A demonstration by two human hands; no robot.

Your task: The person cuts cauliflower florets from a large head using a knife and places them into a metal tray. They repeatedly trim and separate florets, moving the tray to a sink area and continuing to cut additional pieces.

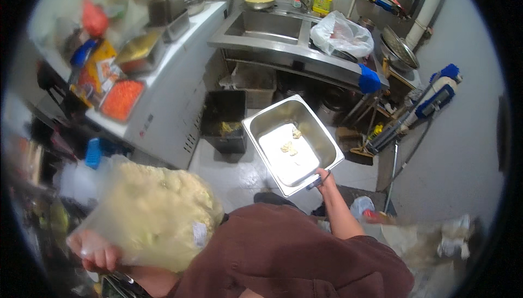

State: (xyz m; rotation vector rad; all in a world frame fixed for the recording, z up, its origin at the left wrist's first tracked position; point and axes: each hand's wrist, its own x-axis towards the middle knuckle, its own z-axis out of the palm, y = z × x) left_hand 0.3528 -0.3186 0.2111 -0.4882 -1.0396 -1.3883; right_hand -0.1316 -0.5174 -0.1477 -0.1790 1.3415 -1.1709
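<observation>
My left hand [98, 253] grips the gathered end of a clear plastic bag [88, 232], low on the left. Pale florets, apparently cauliflower [167, 208], fill the bag, and a white label [199, 233] sticks to its side. In my right hand [325, 179] is the near rim of a deep stainless steel food pan [327, 153], held tilted above the floor. A few small cauliflower pieces [289, 148] lie on the pan's bright bottom. Beside the right fingers is a small dark object [314, 184], too unclear to name.
A steel sink [263, 28] stands ahead, with a white plastic bag [343, 34] on its right part. On the left, a white counter [157, 69] bears a tray of chopped orange food [122, 99]. A black bin [222, 142] stands on the floor; mops [433, 93] lean against the right wall.
</observation>
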